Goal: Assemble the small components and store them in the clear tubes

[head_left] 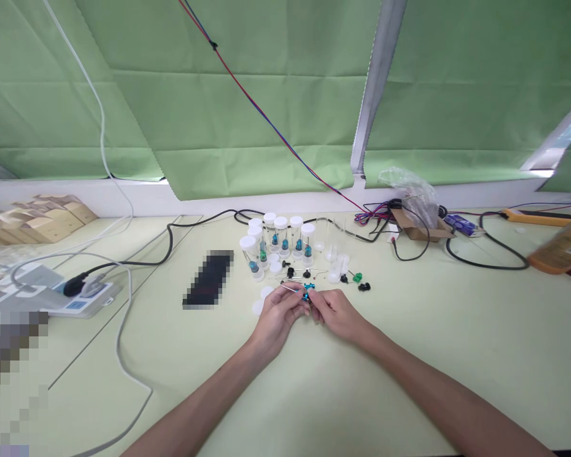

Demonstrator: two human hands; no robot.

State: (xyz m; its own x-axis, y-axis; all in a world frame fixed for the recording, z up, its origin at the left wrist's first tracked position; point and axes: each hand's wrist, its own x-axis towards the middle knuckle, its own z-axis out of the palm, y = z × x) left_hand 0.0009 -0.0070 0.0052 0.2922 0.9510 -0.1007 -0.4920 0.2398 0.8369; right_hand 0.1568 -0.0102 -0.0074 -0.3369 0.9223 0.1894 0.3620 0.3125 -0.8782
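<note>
My left hand (pixel 280 312) is closed in a pinch on a small blue part (pixel 308 290), and a thin metal rod (pixel 289 289) sticks out from it to the left. The fingertips of my right hand (pixel 337 312) pinch the same part from the other side; its lower portion is hidden by my fingers. Just beyond my hands lie small black pieces (pixel 290 272), a green piece (pixel 357 277) and loose white caps (pixel 275 267). Several clear vials (pixel 285 236) with white lids stand behind these, with blue or green pieces inside.
Uncapped clear tubes (pixel 334 247) stand right of the vials. A blurred dark rectangle (pixel 208 279) lies to the left, near a power strip (pixel 76 298) with cables. Wooden blocks (pixel 38 219) sit back left. A cardboard box (pixel 421 230) and an orange bottle (pixel 564 244) are at right.
</note>
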